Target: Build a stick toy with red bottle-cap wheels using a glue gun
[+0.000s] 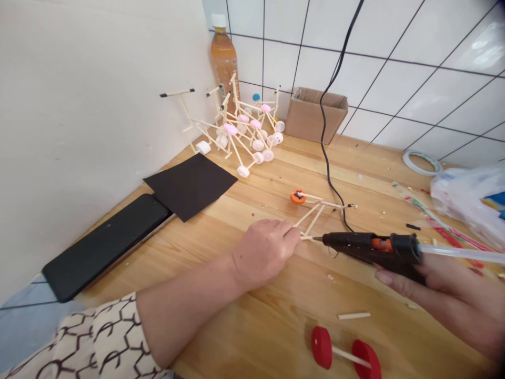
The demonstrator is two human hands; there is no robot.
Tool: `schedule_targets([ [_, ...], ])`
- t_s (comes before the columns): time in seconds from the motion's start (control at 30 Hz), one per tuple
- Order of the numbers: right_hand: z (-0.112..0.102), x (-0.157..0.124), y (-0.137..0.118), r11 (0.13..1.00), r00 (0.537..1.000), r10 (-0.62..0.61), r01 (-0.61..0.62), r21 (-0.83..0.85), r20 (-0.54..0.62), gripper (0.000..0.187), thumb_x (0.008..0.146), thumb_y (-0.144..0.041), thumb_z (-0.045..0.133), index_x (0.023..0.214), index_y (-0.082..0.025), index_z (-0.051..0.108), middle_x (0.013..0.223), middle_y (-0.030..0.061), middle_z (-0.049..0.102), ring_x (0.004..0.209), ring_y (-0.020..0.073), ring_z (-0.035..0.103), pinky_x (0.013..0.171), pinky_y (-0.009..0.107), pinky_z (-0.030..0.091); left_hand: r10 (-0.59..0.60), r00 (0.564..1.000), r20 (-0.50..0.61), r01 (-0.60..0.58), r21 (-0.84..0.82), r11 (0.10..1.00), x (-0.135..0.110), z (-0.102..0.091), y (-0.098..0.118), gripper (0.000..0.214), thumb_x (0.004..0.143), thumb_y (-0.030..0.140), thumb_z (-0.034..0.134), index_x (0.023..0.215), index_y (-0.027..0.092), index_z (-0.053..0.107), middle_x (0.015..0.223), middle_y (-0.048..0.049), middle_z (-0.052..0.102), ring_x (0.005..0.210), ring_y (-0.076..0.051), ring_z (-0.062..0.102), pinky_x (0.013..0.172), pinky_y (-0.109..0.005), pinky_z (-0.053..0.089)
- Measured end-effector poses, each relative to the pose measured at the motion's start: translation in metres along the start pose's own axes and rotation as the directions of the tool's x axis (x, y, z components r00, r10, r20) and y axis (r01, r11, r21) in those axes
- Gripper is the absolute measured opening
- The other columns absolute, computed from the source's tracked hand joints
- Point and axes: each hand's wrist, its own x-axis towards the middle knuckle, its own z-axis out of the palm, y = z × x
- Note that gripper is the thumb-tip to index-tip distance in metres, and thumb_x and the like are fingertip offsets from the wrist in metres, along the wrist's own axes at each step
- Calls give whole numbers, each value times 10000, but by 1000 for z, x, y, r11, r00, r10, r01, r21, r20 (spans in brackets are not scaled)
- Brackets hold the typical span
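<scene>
My left hand [270, 247] is closed on one end of a small frame of thin wooden sticks [314, 220]. An orange bottle cap [298, 196] sits at the frame's far end. In my right hand [437, 300] is a black hot glue gun [366, 248], with a clear glue stick [461, 252] out of its back. The gun's nozzle touches or nearly touches the stick end beside my left fingers. Nearer me lie a loose short stick [354, 316] and two red caps [322, 347] joined by a stick axle [347, 356].
Several stick models with pink and white caps [244, 131] stand at the back, before a drink bottle [224, 58]. A cardboard box [315, 116], black cable [325, 158], tape roll [422, 163] and plastic bag [469, 189] lie around. Black paper [191, 185] and a black phone [106, 242] are left.
</scene>
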Motion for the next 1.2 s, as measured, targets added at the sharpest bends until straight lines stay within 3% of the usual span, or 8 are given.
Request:
schedule_targets([
  [0.1,0,2,2,999,994,-44,45,-7,101,400,764,-440,545,1155,-371,592,1117,-50,664,1021,303,608,822,368,551,4,1000,-8,-4,-1,1000,0,1,-1,228,887,171,409,685,153,513,605,0,527,555,-138,498,521,-260,381],
  [0.3,-2,1,5,996,973,78,-87,34,218,464,785,-468,499,1223,-323,548,1232,-29,598,1144,331,520,939,436,464,1,999,-35,-1,0,1000,0,2,-1,214,872,168,443,671,155,514,602,0,538,544,-137,497,505,-263,375],
  [0.53,-1,9,-1,991,957,75,-104,89,282,496,794,-467,494,1268,-321,499,1326,-37,515,1240,308,423,1048,435,331,-1,1000,-17,1,11,1000,0,1,0,204,866,166,451,675,152,523,615,-10,554,550,-142,508,509,-266,388],
  [0.73,-2,12,-5,990,960,69,-100,101,272,482,787,-472,500,1247,-329,519,1335,-46,504,1254,315,400,1042,438,341,11,1000,-6,-11,13,1000,0,1,-1,200,873,163,436,695,154,526,636,-15,562,564,-148,521,522,-274,402],
  [0.9,-4,15,0,978,937,125,-171,117,326,501,774,-478,534,1252,-329,509,1298,-39,544,1187,293,486,972,396,438,15,1000,-16,-15,15,1000,0,2,-1,193,866,161,448,688,156,521,630,-10,556,558,-150,518,517,-279,399],
  [1.07,-7,26,-3,971,938,54,-129,199,342,499,783,-489,528,1260,-349,497,1296,-47,545,1134,271,540,915,357,489,18,1000,-17,-18,17,1000,0,2,-2,182,859,161,460,688,159,523,626,-5,553,558,-153,520,511,-281,395],
  [1.2,-11,32,-10,971,940,61,-133,196,336,493,749,-533,535,1196,-328,567,1104,-7,676,950,287,643,755,372,567,24,999,-24,-23,27,999,0,2,-2,186,861,158,456,686,158,518,623,-6,550,549,-149,509,505,-277,386],
])
